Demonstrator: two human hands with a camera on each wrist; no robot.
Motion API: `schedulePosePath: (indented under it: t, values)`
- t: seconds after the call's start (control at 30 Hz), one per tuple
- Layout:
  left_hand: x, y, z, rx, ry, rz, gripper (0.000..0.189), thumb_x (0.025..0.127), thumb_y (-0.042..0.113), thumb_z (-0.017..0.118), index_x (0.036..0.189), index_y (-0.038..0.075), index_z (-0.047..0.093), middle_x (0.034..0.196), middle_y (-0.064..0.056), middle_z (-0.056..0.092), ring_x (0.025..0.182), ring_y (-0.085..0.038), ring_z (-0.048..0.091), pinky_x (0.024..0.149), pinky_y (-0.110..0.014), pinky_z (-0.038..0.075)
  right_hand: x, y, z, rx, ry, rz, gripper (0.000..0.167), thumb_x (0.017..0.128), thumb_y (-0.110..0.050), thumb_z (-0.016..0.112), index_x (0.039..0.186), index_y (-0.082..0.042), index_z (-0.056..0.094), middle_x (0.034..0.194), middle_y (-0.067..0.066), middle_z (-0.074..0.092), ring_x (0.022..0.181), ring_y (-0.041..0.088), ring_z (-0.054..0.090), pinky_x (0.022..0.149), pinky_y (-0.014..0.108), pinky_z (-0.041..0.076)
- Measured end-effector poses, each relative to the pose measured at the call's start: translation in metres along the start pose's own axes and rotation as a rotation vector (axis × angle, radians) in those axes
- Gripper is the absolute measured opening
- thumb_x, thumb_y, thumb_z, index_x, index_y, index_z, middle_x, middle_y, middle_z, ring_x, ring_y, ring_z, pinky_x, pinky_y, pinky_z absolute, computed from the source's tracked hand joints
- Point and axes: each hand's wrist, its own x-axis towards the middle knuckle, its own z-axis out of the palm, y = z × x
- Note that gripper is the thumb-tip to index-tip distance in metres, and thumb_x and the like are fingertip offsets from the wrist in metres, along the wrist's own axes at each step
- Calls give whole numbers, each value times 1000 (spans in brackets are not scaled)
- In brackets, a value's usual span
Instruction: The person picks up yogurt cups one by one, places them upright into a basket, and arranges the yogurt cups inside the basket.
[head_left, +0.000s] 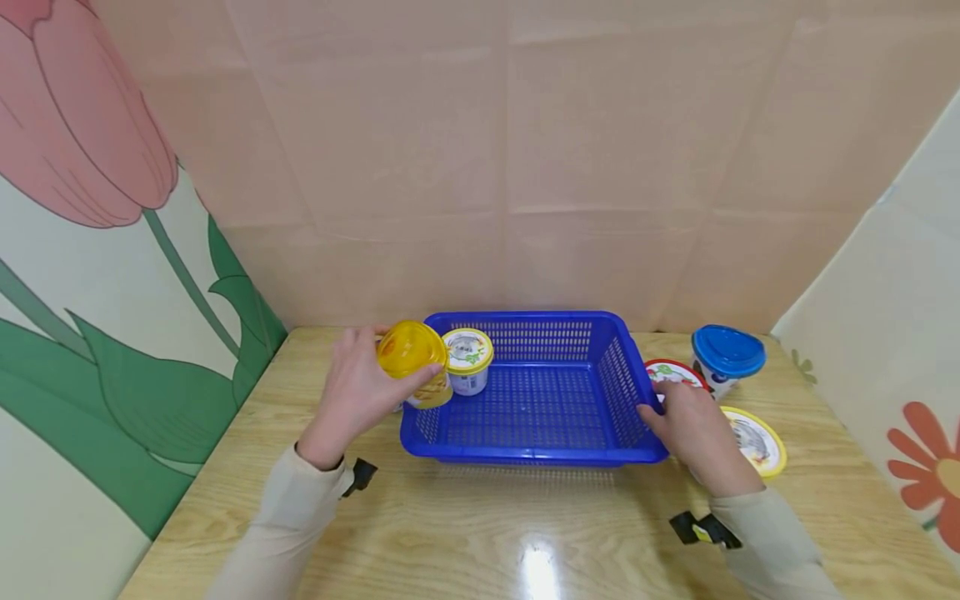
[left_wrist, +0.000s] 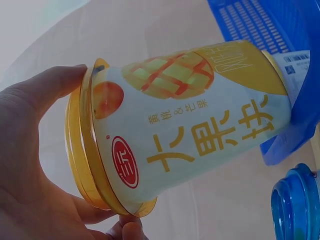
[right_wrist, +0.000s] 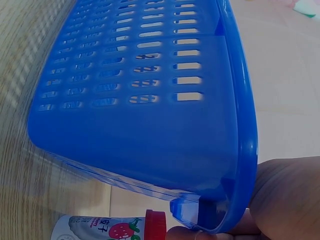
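Beyond the left hand [head_left: 358,375] and right hand [head_left: 697,425], back wall [head_left: 495,167]: tan sheeting, lightly creased.
Side walls: tulip panel [head_left: 97,125], outward of the left hand; flower panel [head_left: 885,275], outward of the right.
Table [head_left: 450,533]: beneath both hands; pale wood grain, glossy, probably slippery under plastic.
Basket [head_left: 532,340]: between the hands; blue slatted plastic, likely light and fairly stiff, best held by its rim.
Right hand's state: gripping the basket's right rim.
Left hand's state: thumb and fingers curved round the lid of the held cup [left_wrist: 190,115].
Held cup's place: in the left hand, at the basket's left end, tilted.
Held cup's handling: probably slick, thin-walled, easily dented; take it just under the lid or round the body, gently. Fill and weight: cannot tell.
Blue-lidded cup [head_left: 727,350]: beyond the right hand.
Red-rimmed cup [head_left: 675,371]: at the right hand, partly covered by it.
Yellow-rimmed cup [head_left: 757,442]: just right of the right hand.
White-lidded cup [head_left: 468,350]: in the basket, just right of the left hand.
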Motion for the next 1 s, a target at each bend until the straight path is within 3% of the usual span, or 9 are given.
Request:
schedulePosePath:
  t: [0.37, 0.7, 1.0]
  values:
    - [4, 3, 10, -10, -46, -10, 95, 72, 72, 74, 134, 4, 49, 124, -13, 48, 110, -29, 43, 82, -43, 46, 0, 0, 2, 1, 17, -11, 48, 92, -21, 70, 119, 18, 60, 106, 35, 65, 93, 47, 66, 80, 60, 52]
    - [7, 6, 16, 37, -75, -25, 91, 73, 69, 74, 132, 3, 51, 120, -14, 50, 109, -32, 43, 80, -43, 44, -1, 2, 2, 11, 43, -36, 46, 92, -19, 69, 117, 18, 61, 107, 36, 65, 96, 49, 64, 83, 62, 50]
    - [9, 5, 24, 84, -145, -10, 90, 75, 67, 74, 131, 1, 51, 119, -17, 50, 109, -33, 41, 77, -40, 42, -1, 2, 2, 17, 30, -29, 46, 92, -19, 69, 118, 18, 60, 108, 36, 65, 97, 50, 64, 83, 62, 50]
